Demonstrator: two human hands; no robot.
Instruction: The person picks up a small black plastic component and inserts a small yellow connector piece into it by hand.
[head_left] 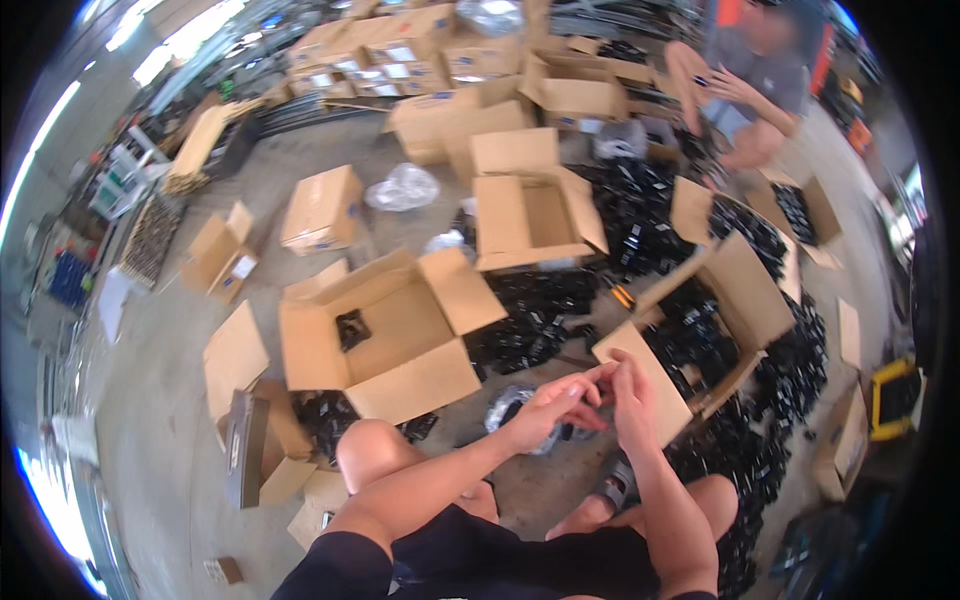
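Note:
My left hand [552,412] and my right hand [632,398] meet in front of my knees, fingertips pinched together. Whatever lies between the fingers, if anything, is too small or hidden to make out. Just beyond my right hand, the flap of an open cardboard box [760,290] slopes toward me, and many small black parts [690,325] fill that box. To the left stands another open cardboard box [395,310] with one black piece [352,330] inside. Below my left hand lies a clear plastic bag [508,405], partly covered.
Loose black parts [740,460] heap around the right box and between the boxes. An orange-handled tool [622,296] lies on the heap. Closed cartons [325,208] and stacked boxes [410,40] stand farther off. A co-worker [755,90] sits at the far right. At right is a yellow-framed object [893,400].

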